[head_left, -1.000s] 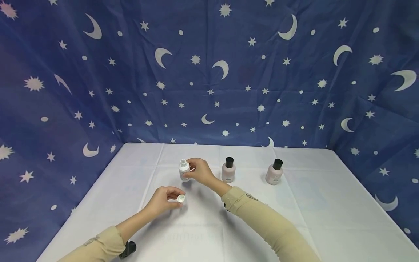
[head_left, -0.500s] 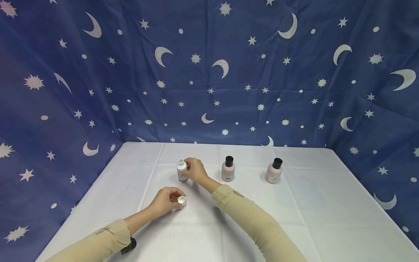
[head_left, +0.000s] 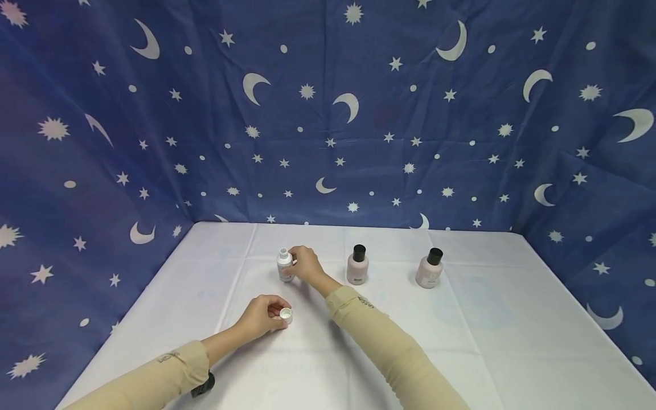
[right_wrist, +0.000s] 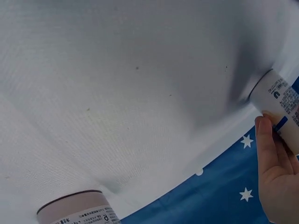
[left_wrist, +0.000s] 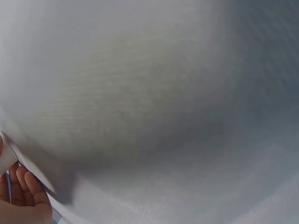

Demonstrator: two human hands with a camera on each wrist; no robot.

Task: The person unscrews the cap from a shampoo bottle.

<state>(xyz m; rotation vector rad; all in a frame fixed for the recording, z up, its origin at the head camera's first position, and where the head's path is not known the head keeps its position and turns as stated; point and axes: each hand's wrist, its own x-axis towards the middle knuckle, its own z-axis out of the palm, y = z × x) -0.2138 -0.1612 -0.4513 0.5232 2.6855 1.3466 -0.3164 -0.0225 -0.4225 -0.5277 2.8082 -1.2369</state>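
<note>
My right hand (head_left: 306, 265) grips a small white bottle (head_left: 283, 263) from its right side. It stands upright and uncapped at the table's back left, its open neck facing up. Printed text and a blue mark show on this white bottle (right_wrist: 275, 95) in the right wrist view, where the fingers wrap its side. Nearer the front, my left hand (head_left: 260, 316) pinches a round white cap (head_left: 286, 316) between thumb and fingers, hollow side up. Only part of that cap (left_wrist: 6, 156) and the curled fingers (left_wrist: 33, 186) appear at the left wrist view's lower left edge.
Two pink bottles with black caps stand to the right: one pink bottle (head_left: 357, 269) near my right forearm, another pink bottle (head_left: 428, 273) farther over. A white cloth covers the table (head_left: 492, 319). A blue star-and-moon curtain (head_left: 328, 154) hangs behind and at both sides.
Over the last second the white bottle has shifted slightly left with my right hand. My left hand has moved a little nearer the front with the cap. The pink bottles stayed put.
</note>
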